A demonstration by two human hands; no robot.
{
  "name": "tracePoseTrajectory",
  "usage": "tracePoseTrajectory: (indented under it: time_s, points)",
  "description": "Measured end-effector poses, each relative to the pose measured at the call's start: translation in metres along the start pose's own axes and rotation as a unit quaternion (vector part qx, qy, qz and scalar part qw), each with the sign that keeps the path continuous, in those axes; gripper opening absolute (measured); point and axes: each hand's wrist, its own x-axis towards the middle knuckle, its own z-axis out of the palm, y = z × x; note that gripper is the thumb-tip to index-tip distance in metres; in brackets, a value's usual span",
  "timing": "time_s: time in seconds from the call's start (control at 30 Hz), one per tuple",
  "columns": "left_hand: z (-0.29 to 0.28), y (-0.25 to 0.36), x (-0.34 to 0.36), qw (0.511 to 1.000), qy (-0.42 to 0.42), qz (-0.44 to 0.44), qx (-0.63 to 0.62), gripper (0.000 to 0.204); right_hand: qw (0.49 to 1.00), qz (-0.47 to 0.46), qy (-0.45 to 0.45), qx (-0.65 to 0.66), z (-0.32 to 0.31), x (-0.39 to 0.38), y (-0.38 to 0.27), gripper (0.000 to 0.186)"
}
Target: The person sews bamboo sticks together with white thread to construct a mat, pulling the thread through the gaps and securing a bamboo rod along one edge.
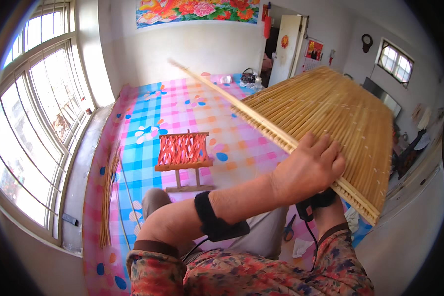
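The left hand (314, 162) is clamped on the ridged edge of a tan slatted panel (325, 111) raised at right, the right hand hidden behind it, grip impossible to tell, above a checked sheet (150, 111) bearing a red-strung stool (183, 150).

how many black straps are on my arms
2. One black strap is on the left forearm; the other is on the right forearm, by the slatted mat's edge. The mat hides the right hand, so more could be hidden.
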Motion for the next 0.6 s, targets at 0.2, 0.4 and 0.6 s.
tracePoseTrajectory:
  time_s: [0.2, 0.4, 0.6]
  points:
    - [0.014, 0.025, -0.074, 0.975, -0.144, -0.104, 0.133, 0.033, 0.966, 0.150, -0.209, -0.021, 0.050, -0.042, 0.060, 0.021]
    - [-0.008, 0.046, -0.140, 0.926, -0.246, -0.221, 0.183, 0.037, 0.929, 0.217, -0.297, -0.026, 0.068, -0.054, 0.084, 0.021]
    - [-0.025, 0.050, -0.159, 0.882, -0.325, -0.292, 0.175, 0.042, 0.923, 0.268, -0.272, -0.047, 0.049, -0.058, 0.084, 0.021]
